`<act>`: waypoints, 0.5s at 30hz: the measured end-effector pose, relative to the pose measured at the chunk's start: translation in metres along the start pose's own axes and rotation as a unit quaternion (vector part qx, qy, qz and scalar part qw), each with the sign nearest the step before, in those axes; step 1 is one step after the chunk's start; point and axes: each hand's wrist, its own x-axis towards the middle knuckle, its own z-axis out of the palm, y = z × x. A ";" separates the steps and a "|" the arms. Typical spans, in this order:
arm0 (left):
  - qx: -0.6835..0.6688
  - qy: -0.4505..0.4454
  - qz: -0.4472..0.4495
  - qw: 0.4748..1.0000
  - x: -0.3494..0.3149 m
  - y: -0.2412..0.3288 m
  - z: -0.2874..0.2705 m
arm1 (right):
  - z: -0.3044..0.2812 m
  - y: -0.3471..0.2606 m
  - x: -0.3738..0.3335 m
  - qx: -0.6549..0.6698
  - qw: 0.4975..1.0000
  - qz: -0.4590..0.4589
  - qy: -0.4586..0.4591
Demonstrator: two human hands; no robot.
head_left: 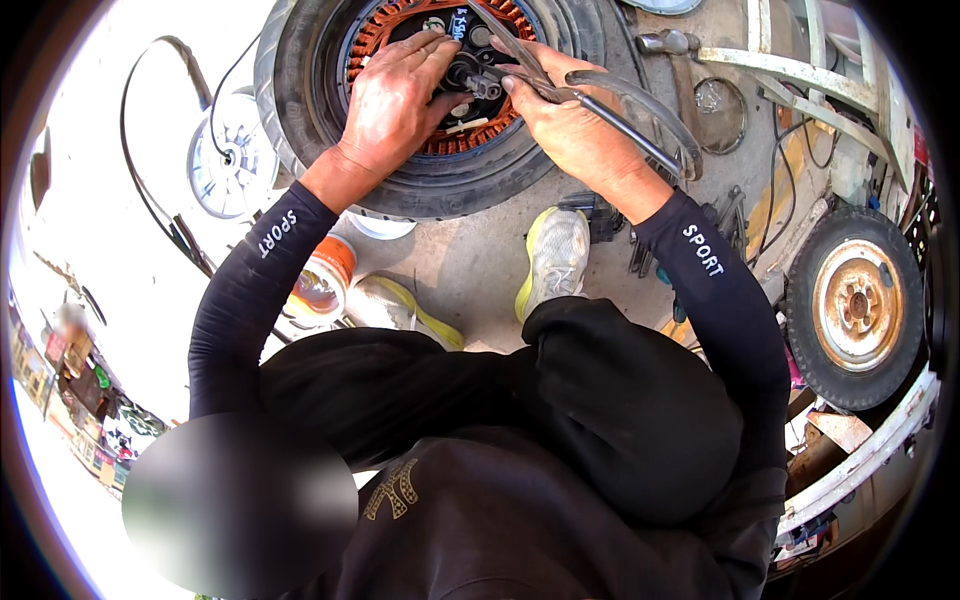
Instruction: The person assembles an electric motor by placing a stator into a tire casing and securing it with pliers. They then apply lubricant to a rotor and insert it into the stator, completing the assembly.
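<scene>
A wheel (288, 110) lies flat on the concrete floor (485, 285), just in front of a person's feet. Inside its black tyre is a ring of copper windings (474, 139) around a dark hub, with a metal shaft (487, 88) standing out near the middle.

The person's left hand (400, 92) rests over the left part of the hub, fingers bent and together, thumb stretched toward the shaft; I can't tell from here whether it grips anything. The right hand (568, 115) is closed around a dark cable (632, 133), pinched between thumb and fingers just right of the shaft. Part of the cable runs straight across the wrist, and a thicker grey loop curves beside it.

Both forearms wear black sleeves. Below the wheel are two pale shoes (558, 250) with yellow soles and, left of them, an orange and white pail (325, 268). Farther left lies a silver disc (234, 155). To the right are a hammer (668, 42), a round dish (720, 113), loose tools (734, 215), a white metal frame (800, 72) and a smaller tyre with a rusty rim (832, 312).
</scene>
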 end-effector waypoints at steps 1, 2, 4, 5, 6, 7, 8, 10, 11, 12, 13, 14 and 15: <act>-0.002 -0.004 -0.006 1.000 -0.001 0.000 0.001 | 0.000 0.003 -0.002 0.017 0.999 0.045 -0.012; -0.004 -0.006 -0.006 1.000 -0.002 -0.001 0.001 | -0.001 0.003 0.000 0.036 0.995 0.087 -0.023; -0.008 -0.011 -0.007 1.000 -0.002 -0.002 -0.001 | -0.011 -0.004 0.004 0.107 0.977 0.172 -0.064; -0.006 -0.013 -0.010 1.000 -0.002 0.000 -0.002 | -0.015 -0.005 0.002 0.144 0.962 0.216 -0.084; -0.004 -0.015 -0.014 1.000 -0.003 0.001 -0.003 | -0.017 0.006 0.004 0.246 0.934 0.240 -0.099; -0.001 -0.017 -0.019 1.000 -0.003 0.002 -0.004 | -0.017 0.016 0.003 0.296 0.921 0.237 -0.093; -0.001 -0.017 -0.009 1.000 -0.003 0.002 -0.004 | -0.018 0.018 0.003 0.334 0.905 0.244 -0.096; -0.001 -0.016 0.008 1.000 -0.003 -0.001 -0.005 | -0.020 0.024 0.001 0.379 0.886 0.246 -0.103; 0.003 -0.018 0.010 1.000 -0.004 -0.001 -0.005 | -0.020 0.028 0.000 0.387 0.884 0.239 -0.107; 0.006 -0.021 0.013 1.000 -0.004 -0.001 -0.006 | -0.019 0.032 -0.001 0.395 0.882 0.232 -0.111; 0.009 -0.024 0.015 1.000 -0.004 -0.001 -0.006 | -0.018 0.037 -0.001 0.409 0.874 0.234 -0.119; 0.008 -0.025 0.013 1.000 -0.004 -0.002 -0.006 | -0.018 0.042 0.001 0.422 0.866 0.236 -0.125; 0.008 -0.025 0.011 1.000 -0.004 -0.002 -0.006 | -0.017 0.047 0.003 0.435 0.859 0.238 -0.131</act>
